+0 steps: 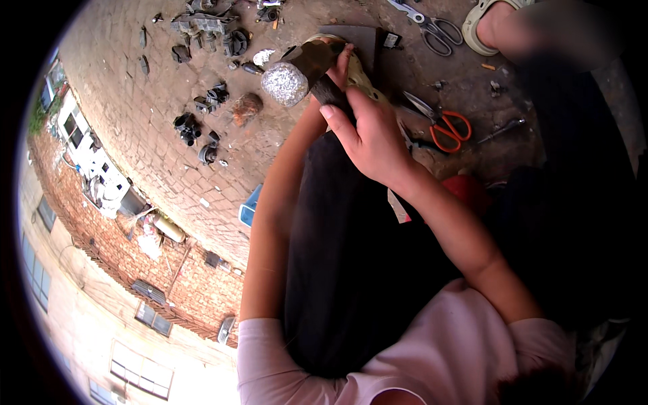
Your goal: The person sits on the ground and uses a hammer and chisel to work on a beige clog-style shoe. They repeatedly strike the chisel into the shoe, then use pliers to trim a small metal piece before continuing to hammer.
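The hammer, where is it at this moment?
In the head view, the hammer is at upper centre, in the right hand, left of the orange-handled scissors.

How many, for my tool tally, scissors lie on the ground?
2: a grey-handled pair beside the shoe, and an orange-handled pair right of the right hand. The partly hidden dark-handled tool might be another.

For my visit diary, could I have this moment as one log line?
Right hand: gripping hammer | Left hand: mostly hidden behind hammer | Ground: orange-handled scissors, grey-handled scissors, scattered dark parts
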A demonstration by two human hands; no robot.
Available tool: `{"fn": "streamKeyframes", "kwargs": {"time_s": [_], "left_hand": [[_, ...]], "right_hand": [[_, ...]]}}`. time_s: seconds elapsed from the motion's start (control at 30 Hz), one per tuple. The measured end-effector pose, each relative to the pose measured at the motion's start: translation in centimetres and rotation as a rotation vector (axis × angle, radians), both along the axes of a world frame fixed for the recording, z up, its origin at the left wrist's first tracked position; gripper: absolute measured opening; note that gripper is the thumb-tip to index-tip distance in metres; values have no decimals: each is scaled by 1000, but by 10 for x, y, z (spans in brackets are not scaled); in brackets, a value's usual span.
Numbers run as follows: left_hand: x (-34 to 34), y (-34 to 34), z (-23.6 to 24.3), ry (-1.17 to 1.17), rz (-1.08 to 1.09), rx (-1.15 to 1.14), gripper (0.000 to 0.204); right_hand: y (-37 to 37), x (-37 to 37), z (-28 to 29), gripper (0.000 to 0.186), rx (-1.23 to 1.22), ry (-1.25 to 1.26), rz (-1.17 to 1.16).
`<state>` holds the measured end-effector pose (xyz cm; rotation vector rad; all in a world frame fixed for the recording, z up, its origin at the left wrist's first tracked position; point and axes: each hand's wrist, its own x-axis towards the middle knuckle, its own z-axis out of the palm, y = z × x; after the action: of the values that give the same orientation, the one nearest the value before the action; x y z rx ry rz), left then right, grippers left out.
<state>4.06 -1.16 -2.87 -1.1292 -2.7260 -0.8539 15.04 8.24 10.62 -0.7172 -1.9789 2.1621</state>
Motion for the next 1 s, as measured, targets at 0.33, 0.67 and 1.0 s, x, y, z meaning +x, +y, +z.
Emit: {"fn": "streamKeyframes", "kwargs": {"time_s": [0.33, 0.67, 1.0], "left_hand": [[-11, -2, -5, -133, 47, -109, 25], [-7, -7, 3, -195, 51, -141, 20], [-4, -7, -4, -397, 158, 54, 27]], "right_hand": [[-7, -4, -7, 30, 0, -159, 28], [-11, 10, -35, 42, 51, -307, -10], [-1, -2, -2, 30, -31, -155, 20]]}}
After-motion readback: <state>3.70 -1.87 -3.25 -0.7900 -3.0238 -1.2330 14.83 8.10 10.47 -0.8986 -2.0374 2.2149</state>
